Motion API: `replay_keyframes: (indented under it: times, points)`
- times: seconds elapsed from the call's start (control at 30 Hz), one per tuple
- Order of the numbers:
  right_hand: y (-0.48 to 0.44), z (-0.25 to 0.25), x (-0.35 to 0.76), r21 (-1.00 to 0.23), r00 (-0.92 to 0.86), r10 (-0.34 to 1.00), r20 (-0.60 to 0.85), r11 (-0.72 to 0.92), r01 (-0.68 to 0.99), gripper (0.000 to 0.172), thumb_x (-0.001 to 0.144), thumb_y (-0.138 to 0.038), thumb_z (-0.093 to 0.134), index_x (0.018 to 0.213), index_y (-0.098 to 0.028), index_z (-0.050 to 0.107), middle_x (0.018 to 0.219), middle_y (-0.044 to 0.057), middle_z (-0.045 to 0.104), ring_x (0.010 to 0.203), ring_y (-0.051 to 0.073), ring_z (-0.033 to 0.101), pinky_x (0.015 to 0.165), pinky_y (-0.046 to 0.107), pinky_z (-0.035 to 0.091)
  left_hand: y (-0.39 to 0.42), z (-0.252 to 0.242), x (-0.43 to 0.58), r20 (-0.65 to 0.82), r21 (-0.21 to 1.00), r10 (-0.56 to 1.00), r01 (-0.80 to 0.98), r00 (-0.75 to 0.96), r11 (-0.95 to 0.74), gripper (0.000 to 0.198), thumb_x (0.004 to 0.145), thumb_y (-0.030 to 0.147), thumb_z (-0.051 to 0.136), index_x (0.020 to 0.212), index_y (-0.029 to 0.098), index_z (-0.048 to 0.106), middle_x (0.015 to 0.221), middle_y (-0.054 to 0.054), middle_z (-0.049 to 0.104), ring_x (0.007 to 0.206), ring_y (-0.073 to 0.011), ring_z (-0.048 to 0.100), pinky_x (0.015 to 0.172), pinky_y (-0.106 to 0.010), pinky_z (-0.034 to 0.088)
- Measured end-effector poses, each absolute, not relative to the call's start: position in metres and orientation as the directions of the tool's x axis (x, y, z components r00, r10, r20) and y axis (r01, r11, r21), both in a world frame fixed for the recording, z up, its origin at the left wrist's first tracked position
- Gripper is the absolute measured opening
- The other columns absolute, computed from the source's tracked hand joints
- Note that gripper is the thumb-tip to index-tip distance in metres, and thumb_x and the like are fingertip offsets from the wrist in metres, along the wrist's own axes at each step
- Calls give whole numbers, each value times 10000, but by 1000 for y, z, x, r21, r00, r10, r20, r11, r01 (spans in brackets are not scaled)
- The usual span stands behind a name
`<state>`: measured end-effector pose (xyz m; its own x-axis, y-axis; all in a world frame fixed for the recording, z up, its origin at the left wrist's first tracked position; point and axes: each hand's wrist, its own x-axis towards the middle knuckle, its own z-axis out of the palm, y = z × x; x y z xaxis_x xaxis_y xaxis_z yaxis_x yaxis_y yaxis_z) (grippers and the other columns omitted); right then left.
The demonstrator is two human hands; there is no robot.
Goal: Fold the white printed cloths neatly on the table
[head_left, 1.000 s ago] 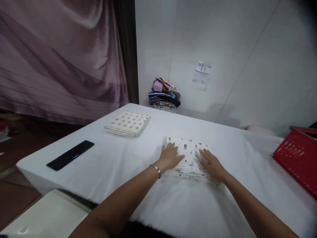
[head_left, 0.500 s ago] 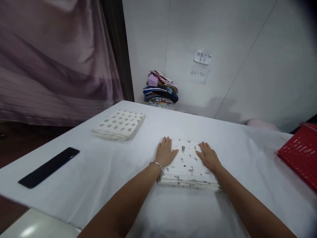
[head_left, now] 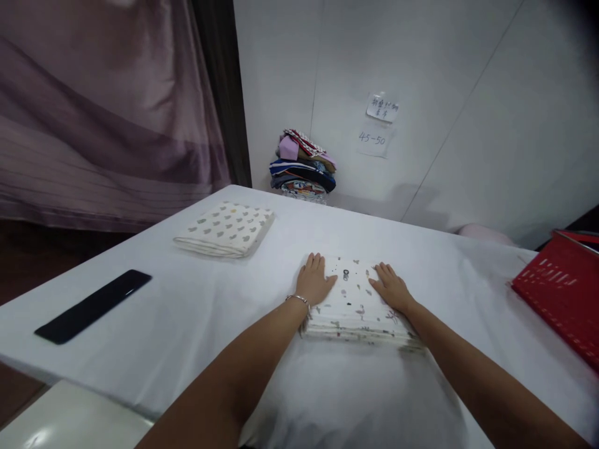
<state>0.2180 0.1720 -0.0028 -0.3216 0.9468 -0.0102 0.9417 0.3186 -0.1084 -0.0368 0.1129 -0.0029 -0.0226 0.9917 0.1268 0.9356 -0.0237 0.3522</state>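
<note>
the left hand [head_left: 314, 282] lies flat, thumb out, gripping nothing, at ten o'clock on the one folded printed cloth [head_left: 353, 302], on the white table [head_left: 219, 305]; the right hand [head_left: 392, 289] lies likewise at two. uneven pressure might skew the layers showing along its six o'clock edge. around it, counted: one black slab [head_left: 93, 307] at nine o'clock, one spotted cloth [head_left: 224, 231] at ten, one red basket [head_left: 559, 293] at three.
</note>
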Motion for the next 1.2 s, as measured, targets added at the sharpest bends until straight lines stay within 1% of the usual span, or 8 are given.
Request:
replay_keyframes:
  times: [0.1,0.17,0.27,0.57,0.7,0.83,0.97,1.2]
  points:
    - [155,7,208,-108,-338,941,24,339,935,587,915,-514,248,1419,-216,270,1503,93,195,1379,280,124,1061,548,197,113,-3,-37,126,350,992,937,-26,-20,703,853,554,298,1411,130,258,1507,-77,187,1392,-251,54,1096,-398,203]
    - [138,6,201,-115,-432,900,56,436,893,600,918,-527,219,1436,-224,231,1510,75,165,1386,257,93,1084,520,159,113,-4,-37,136,346,990,938,-23,-26,706,853,557,295,1409,125,263,1506,-80,191,1392,-251,56,1096,-395,204]
    - [117,-3,192,-130,-539,842,24,537,833,617,917,-555,188,1432,-222,249,1507,62,166,1386,231,104,1098,490,134,113,-4,-37,148,345,989,938,-22,-31,709,852,559,296,1406,116,269,1505,-85,192,1391,-251,66,1093,-399,209]
    - [115,-10,190,-110,-535,845,21,533,839,599,917,-548,205,1415,-227,293,1501,55,185,1383,220,124,1096,493,138,112,-2,-37,128,350,991,937,-33,-14,692,851,548,312,1409,141,261,1508,-70,188,1392,-241,63,1091,-399,214]
    - [114,-9,188,-103,-522,853,9,520,848,588,919,-540,217,1416,-235,286,1502,47,190,1383,212,122,1095,490,140,113,4,-37,95,348,995,937,-23,-12,690,851,547,307,1411,148,252,1513,-73,167,1393,-247,61,1086,-436,219]
    - [113,-6,187,-110,-516,857,6,514,851,566,924,-513,240,1409,-230,300,1499,56,207,1381,211,137,1092,485,142,109,17,-34,46,348,999,937,-27,10,702,846,583,294,1409,166,257,1519,-77,132,1396,-257,41,1105,-497,119]
    - [113,-3,187,-119,-513,858,2,510,852,560,924,-503,256,1406,-221,305,1499,64,206,1381,210,142,1093,481,134,83,20,-28,91,341,996,939,1,-32,753,831,652,254,1409,170,260,1519,-77,130,1398,-247,21,1117,-495,36]
    - [113,-4,187,-124,-501,865,-23,495,860,576,919,-519,245,1411,-221,293,1506,54,184,1385,207,119,1095,469,122,47,2,-27,48,374,998,926,43,-58,656,862,596,241,1394,212,278,1516,-46,158,1397,-230,45,1094,-544,116]
